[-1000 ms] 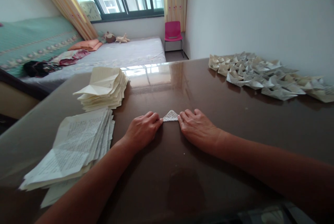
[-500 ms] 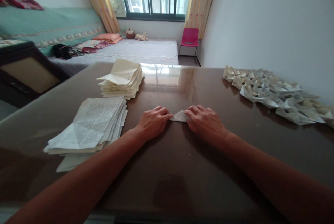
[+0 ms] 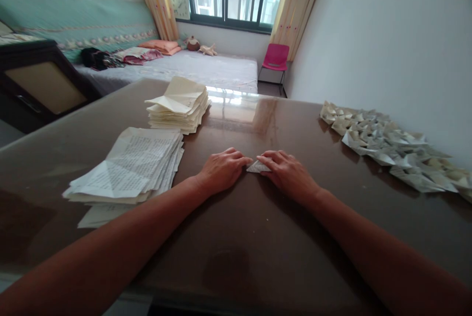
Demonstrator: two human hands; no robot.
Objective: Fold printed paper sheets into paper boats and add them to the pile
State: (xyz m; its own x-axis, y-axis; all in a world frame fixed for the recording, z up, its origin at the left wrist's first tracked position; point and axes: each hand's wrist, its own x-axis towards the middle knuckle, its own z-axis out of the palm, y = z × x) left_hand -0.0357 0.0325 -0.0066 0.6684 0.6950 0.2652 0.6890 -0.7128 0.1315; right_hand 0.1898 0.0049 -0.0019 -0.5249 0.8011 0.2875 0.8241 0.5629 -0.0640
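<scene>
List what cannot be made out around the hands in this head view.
Small folded printed paper, head view: both ends hidden under left hand and right hand; grip unclear.
Stack of white printed sheets, head view: text too small.
Pale folded paper boats, head view: row cut by right edge.

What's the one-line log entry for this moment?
left hand: holds small folded printed-paper piece | right hand: holds it too | piece on glossy brown table | printed sheet stack left | folded paper shapes right
</scene>
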